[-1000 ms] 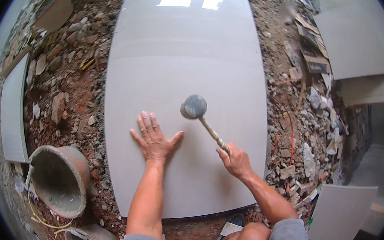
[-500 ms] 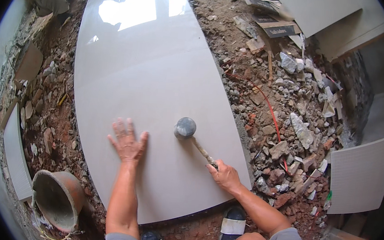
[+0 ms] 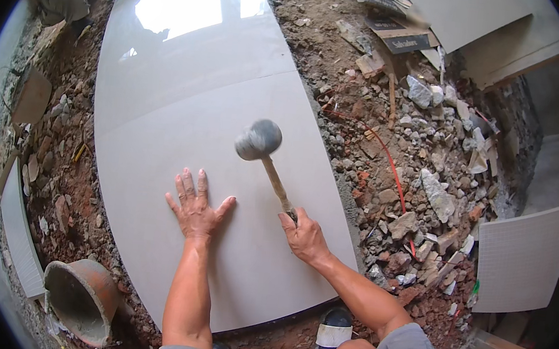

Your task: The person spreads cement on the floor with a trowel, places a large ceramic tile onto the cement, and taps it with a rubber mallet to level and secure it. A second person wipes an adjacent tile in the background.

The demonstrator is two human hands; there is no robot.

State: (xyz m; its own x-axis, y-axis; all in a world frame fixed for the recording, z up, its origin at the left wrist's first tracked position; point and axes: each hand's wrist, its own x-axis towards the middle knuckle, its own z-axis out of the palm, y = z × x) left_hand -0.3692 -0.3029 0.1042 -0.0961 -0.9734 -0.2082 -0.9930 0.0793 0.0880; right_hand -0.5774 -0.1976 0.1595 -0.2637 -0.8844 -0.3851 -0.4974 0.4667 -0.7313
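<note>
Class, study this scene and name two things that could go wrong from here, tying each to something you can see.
1. The left hand is spread palm down on the pale slab, close to the mallet; a stray blow might hit it.
2. The right hand grips the mallet over the slab; too hard a knock could perhaps crack it.

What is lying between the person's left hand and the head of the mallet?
In the head view, only bare pale tile shows between the left hand and the mallet head.
</note>
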